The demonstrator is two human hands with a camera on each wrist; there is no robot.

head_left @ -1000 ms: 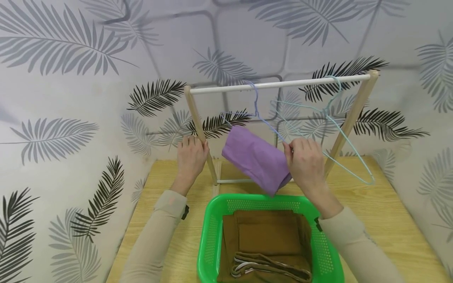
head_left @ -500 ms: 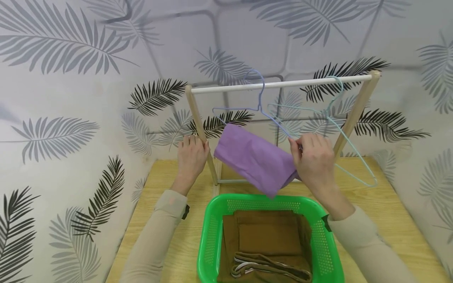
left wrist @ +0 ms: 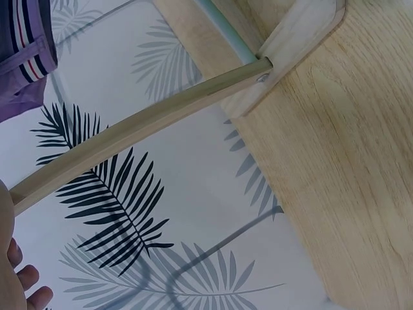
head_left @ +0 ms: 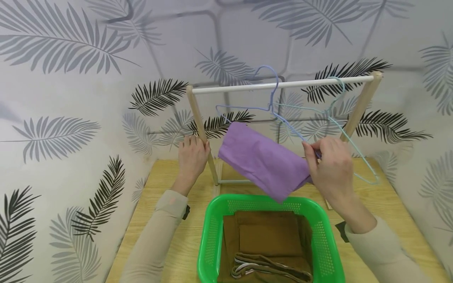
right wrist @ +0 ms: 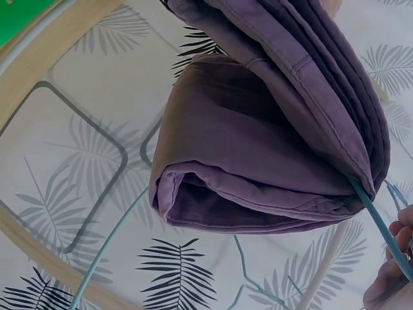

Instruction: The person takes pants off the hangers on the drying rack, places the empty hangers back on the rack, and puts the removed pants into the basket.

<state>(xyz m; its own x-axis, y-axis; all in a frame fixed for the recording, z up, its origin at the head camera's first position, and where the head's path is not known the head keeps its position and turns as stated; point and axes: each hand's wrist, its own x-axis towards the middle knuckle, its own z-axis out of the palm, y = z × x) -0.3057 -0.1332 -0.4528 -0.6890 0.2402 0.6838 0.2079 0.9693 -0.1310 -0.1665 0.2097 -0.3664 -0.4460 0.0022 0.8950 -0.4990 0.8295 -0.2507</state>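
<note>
My right hand [head_left: 331,167] pinches the lower right corner of a blue-violet hanger [head_left: 288,125], whose hook loops above the white top rail [head_left: 233,88]. Folded purple cloth [head_left: 265,159] hangs over this hanger, tilted down to the right, above the basket. In the right wrist view the purple cloth [right wrist: 232,135] shows its layered folds, with the fingers [right wrist: 393,261] at the right edge. My left hand [head_left: 192,157] grips the left wooden post of the rack [head_left: 198,114]; the left wrist view shows that post [left wrist: 142,126] running down to its foot.
A light teal hanger [head_left: 345,133] hangs on the rail's right part, behind my right hand. In front of the rack, a green basket [head_left: 209,236] holds folded brown cloth [head_left: 269,236] on the wooden table [head_left: 159,220]. A leaf-patterned covering stands behind.
My right hand has moved right, taking the blue-violet hanger and purple cloth with it. The hanger's hook has risen higher above the rail and shifted right. My left hand stays on the post.
</note>
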